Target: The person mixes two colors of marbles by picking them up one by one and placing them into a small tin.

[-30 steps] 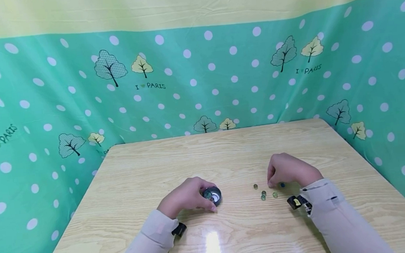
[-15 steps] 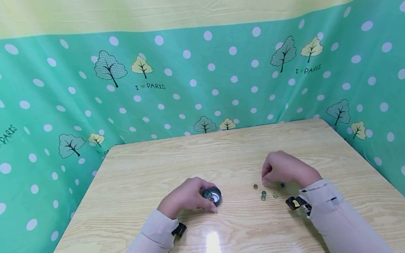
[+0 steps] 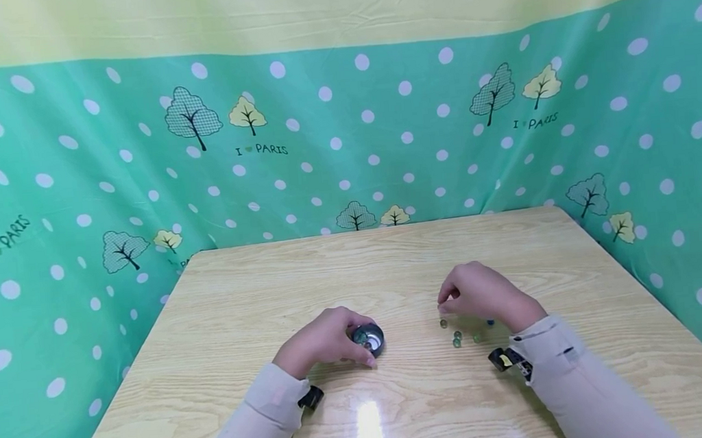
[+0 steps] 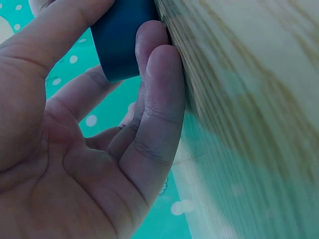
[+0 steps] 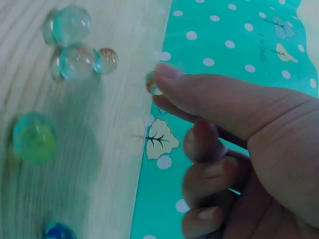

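Note:
My left hand (image 3: 323,340) grips a small round dark container (image 3: 379,347), thumb and fingers on opposite sides of it, near the middle of the table. Inside lie marbles, too small to count. In the left wrist view the container (image 4: 124,42) has a smooth, dark blue side wall. My right hand (image 3: 479,294) is raised just over the table, pinching a glass marble (image 5: 151,84) between thumb and index finger. Below it lie several loose marbles: a brownish one (image 3: 443,323), two greenish ones (image 3: 457,338) touching, a yellow-green one (image 5: 35,138) and a blue one (image 5: 59,231).
The wood-grain table (image 3: 257,281) runs back to a green polka-dot cloth (image 3: 298,182) that also hangs at both sides. A light reflection lies on the front part of the tabletop. Each wrist wears a small black camera (image 3: 311,398).
My right hand has moved left across the loose marbles, lifting slightly, with the pinched marble. My left hand and the container have stayed in place.

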### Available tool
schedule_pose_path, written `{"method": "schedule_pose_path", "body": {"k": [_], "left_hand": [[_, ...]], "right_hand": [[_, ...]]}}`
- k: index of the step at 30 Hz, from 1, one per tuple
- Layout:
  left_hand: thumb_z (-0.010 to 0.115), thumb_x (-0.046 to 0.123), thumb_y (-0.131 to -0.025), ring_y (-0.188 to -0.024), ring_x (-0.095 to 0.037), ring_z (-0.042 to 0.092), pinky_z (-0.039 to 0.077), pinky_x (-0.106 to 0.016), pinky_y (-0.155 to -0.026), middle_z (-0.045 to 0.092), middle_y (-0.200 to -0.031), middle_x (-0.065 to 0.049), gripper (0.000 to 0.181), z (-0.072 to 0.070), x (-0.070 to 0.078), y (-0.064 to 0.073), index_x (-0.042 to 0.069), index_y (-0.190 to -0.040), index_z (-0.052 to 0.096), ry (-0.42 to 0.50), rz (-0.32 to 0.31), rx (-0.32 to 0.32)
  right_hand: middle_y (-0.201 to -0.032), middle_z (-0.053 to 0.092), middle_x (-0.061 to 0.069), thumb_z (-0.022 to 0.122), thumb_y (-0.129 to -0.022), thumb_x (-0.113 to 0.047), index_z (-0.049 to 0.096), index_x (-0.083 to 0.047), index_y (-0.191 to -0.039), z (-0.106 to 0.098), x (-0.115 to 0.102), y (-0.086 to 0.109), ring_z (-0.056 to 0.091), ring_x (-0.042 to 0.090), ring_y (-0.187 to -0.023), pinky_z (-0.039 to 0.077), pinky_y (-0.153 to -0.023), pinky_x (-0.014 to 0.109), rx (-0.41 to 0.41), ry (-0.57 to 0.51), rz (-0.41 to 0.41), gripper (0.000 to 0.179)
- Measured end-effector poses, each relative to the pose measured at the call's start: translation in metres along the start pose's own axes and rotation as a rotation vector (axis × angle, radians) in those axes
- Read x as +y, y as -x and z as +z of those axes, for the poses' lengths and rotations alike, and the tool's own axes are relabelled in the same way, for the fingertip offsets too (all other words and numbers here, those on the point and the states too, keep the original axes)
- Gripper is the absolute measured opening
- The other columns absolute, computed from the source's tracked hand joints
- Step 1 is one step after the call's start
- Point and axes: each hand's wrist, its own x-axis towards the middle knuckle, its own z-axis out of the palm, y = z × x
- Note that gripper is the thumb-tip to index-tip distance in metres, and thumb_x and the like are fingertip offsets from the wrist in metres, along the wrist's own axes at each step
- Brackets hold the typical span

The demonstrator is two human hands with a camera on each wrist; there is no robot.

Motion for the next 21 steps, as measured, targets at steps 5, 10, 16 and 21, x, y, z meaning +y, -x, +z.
{"method": "schedule_pose_path", "body": {"k": [5,10,16,21], "left_hand": [[0.097,0.032,-0.071,-0.108,-0.012,0.063,0.052,-0.037,-0.093,0.072,-0.129,0.002,0.067,0.000,-0.001,0.000,0.018,-0.132,0.072,-0.003,-0.001,0.002],[0.097,0.033,-0.071,-0.106,-0.012,0.063,0.052,-0.036,-0.092,0.072,-0.125,0.004,0.067,0.000,-0.003,-0.001,0.020,-0.131,0.073,-0.013,0.010,0.002],[0.097,0.035,-0.071,-0.106,-0.011,0.063,0.052,-0.036,-0.093,0.072,-0.122,0.004,0.066,-0.001,-0.001,0.000,0.020,-0.131,0.073,-0.042,0.026,0.006],[0.097,0.034,-0.071,-0.105,-0.012,0.064,0.052,-0.037,-0.093,0.073,-0.120,0.003,0.066,-0.001,-0.001,0.000,0.018,-0.130,0.073,-0.053,0.036,0.011]], "right_hand": [[-0.072,0.063,-0.010,0.083,-0.089,-0.027,0.083,-0.021,-0.090,0.004,-0.009,-0.001,0.052,0.012,-0.068,0.043,-0.064,0.031,0.051,0.040,-0.035,0.007],[-0.078,0.070,-0.010,0.084,-0.088,-0.025,0.084,-0.021,-0.091,0.008,-0.017,-0.002,0.055,0.009,-0.067,0.047,-0.066,0.029,0.101,0.029,-0.046,0.005],[-0.077,0.068,-0.013,0.084,-0.088,-0.027,0.084,-0.022,-0.091,0.014,-0.026,-0.002,0.054,0.008,-0.066,0.046,-0.062,0.027,0.120,0.029,-0.063,0.006],[-0.071,0.061,-0.013,0.084,-0.088,-0.028,0.083,-0.024,-0.091,0.017,-0.036,-0.001,0.050,0.008,-0.062,0.042,-0.057,0.026,0.134,0.036,-0.084,0.005]]}}
